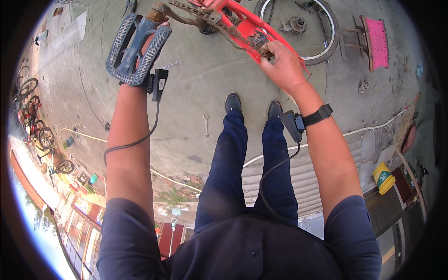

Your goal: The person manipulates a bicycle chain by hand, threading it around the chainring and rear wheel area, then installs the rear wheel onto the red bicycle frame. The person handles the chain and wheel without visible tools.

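Observation:
A blue-grey bicycle pedal (133, 55) sits high on the left, joined to a rusty crank arm (179, 15). My left hand (149, 50) is behind the pedal and mostly hidden by it; a fingertip shows by the pedal's inner end, and the hand appears closed on it. A brown, rusty chain (227, 32) runs along a red bicycle frame (249, 17) at the top. My right hand (283, 65) pinches the chain at its lower right end, thumb and forefinger together against the frame.
A wheel (332, 35) with a pale rim is beyond the frame. At the right is a stool with a pink seat (376, 43). A wrench (206, 125) lies on the concrete by my shoes. A pale hose (364, 128) crosses the ground; several bicycles (33, 112) stand far left.

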Demonstrator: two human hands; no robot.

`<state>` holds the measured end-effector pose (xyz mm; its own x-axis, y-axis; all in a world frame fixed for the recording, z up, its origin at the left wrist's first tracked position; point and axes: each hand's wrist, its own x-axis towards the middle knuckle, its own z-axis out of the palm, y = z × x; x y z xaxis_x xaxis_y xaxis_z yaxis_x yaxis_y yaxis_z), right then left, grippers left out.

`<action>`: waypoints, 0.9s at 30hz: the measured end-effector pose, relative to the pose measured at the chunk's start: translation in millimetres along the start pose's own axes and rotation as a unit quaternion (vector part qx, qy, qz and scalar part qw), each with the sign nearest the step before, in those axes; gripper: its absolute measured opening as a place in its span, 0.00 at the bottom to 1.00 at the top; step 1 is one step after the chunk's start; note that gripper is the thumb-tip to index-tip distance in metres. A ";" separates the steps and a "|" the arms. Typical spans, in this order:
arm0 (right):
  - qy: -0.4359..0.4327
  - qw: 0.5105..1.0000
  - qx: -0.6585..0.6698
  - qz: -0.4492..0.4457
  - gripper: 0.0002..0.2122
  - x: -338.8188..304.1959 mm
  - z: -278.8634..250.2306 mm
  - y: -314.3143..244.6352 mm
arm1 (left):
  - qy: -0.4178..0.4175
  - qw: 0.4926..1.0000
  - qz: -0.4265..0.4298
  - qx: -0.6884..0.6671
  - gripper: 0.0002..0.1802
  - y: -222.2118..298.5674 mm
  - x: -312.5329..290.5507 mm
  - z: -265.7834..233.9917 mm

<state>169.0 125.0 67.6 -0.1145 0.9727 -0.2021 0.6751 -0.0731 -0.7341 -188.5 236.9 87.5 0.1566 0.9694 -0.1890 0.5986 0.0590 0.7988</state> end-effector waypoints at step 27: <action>-0.027 0.980 0.129 0.151 0.06 -136.2 -96.6 -0.8 | -0.007 0.987 0.045 -0.153 0.29 -18.2 19.0 34.3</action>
<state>254.4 13.9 158.3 0.0193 0.8859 -0.4634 0.4775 -0.4154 -0.7742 -169.6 246.1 49.8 0.2106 0.9708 -0.1147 0.3166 0.0433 0.9476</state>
